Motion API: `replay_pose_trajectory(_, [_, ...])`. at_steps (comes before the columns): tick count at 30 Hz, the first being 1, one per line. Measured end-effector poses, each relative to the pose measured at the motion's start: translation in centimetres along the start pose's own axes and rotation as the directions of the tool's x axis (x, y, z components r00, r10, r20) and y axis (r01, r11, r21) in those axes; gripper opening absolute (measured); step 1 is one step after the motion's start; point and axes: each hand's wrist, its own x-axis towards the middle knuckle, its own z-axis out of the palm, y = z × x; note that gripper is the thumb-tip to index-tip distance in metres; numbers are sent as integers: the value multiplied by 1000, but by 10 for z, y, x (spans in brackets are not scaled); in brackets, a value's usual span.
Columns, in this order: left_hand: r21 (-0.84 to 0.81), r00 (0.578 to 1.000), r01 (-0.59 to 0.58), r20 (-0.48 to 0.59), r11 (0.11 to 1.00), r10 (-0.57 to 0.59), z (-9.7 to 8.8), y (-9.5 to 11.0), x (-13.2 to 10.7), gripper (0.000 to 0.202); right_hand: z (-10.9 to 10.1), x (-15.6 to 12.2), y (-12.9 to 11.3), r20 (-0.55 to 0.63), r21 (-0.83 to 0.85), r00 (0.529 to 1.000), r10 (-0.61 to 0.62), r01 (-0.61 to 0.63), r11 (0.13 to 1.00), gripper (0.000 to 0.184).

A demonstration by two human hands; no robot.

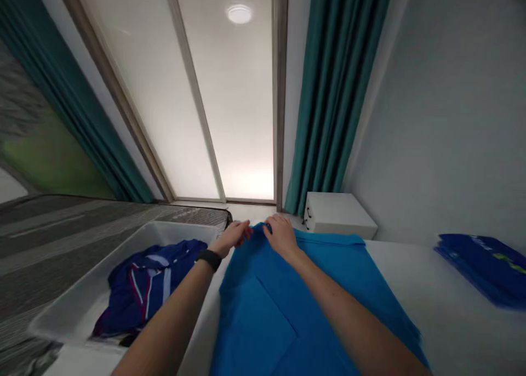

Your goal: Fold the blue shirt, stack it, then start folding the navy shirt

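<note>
A bright blue garment (287, 299) lies spread flat on the white surface (431, 310) in front of me. Both my hands are stretched to its far edge. My left hand (234, 236), with a black watch on the wrist, pinches the cloth at the far left corner. My right hand (281, 233) rests beside it with fingers curled over the same edge. The two hands almost touch.
A white plastic bin (74, 315) at the left holds a crumpled dark blue garment with white and red stripes (143, 288). Folded dark blue clothes (485, 269) are stacked at the right. A white cabinet (337, 214), teal curtains and a frosted window stand behind.
</note>
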Motion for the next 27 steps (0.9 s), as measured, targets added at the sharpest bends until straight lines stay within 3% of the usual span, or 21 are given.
replay_pose_trajectory(6, [-22,998,54,-20,998,-55,22,-14,-9,49,1,-16,-9,7,-64,993,-121,121,991,7])
replay_pose_trajectory(13, [-67,996,83,-23,994,-85,27,-15,-13,38,8,-20,-10,6,-83,986,-165,165,983,5])
replay_pose_trajectory(21, [-203,999,33,-25,979,-39,32,-16,-20,35,17,-23,-4,53,-102,993,-103,108,989,19])
replay_pose_trajectory(27, [-308,1000,-9,-20,951,2,30,-21,-22,39,13,-27,24,157,-213,987,-21,54,976,29])
